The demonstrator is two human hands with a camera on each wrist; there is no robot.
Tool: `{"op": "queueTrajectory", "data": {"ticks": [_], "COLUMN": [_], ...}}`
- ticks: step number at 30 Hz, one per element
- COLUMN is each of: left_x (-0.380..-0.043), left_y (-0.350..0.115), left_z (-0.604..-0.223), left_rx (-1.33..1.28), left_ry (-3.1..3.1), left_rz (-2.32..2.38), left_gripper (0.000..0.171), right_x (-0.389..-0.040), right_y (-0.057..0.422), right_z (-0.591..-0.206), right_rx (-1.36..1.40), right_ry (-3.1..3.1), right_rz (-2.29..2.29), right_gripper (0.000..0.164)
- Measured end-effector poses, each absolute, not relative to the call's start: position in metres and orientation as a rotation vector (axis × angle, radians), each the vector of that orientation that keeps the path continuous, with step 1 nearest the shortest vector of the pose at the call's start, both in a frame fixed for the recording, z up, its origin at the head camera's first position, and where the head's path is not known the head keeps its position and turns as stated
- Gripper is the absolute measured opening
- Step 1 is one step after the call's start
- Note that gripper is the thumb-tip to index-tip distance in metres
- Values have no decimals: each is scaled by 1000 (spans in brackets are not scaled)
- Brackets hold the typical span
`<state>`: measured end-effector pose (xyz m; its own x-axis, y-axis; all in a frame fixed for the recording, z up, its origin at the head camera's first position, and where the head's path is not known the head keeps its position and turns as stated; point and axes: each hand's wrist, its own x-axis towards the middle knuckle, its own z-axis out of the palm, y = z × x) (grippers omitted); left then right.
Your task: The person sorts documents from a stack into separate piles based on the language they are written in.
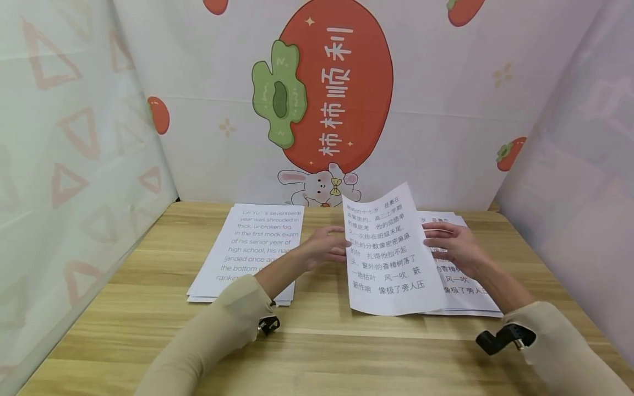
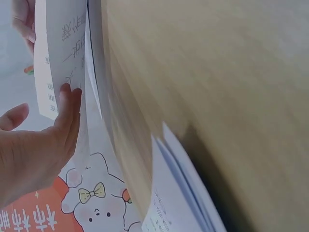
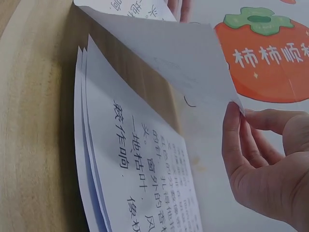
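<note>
A single sheet of paper (image 1: 391,278) printed with Chinese characters is held up off the table, bowed and tilted. My right hand (image 1: 459,248) pinches its right edge between thumb and fingertips, plain in the right wrist view. At the opposite edge, my left hand (image 1: 323,246) touches the sheet with nearly straight fingertips; its thumb stands apart in the left wrist view. Under and to the right of the raised sheet lies a paper stack (image 3: 140,169) with the same Chinese text. Left of my left hand is another paper stack (image 1: 257,236), printed in English and partly covered by the forearm.
The wooden table (image 1: 317,352) runs up to a white backdrop (image 1: 436,143) printed with a large persimmon and a rabbit. Patterned side panels (image 1: 64,137) stand at left and right. Black wrist mounts (image 1: 505,338) sit at both cuffs.
</note>
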<state>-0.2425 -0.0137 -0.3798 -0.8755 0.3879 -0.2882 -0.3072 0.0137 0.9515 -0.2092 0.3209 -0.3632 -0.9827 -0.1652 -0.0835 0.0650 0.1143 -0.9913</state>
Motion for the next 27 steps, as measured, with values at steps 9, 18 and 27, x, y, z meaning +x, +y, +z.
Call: {"op": "queueTrajectory", "data": {"ticks": [9, 18, 27], "left_x": [-244, -243, -243], "left_y": [9, 33, 59], "left_z": [-377, -375, -376], "left_rx": [150, 233, 266], "left_ry": [1691, 1583, 1618], "left_rz": [1987, 2013, 1958], "left_gripper": [64, 71, 70], "right_x": [-213, -212, -214], "right_y": [350, 367, 386], "right_z": [-364, -365, -367], "right_rx": [-47, 11, 88], "right_ry": [2286, 2290, 2350], "right_rz": [-1961, -2007, -2007], "right_gripper": [26, 24, 29]}}
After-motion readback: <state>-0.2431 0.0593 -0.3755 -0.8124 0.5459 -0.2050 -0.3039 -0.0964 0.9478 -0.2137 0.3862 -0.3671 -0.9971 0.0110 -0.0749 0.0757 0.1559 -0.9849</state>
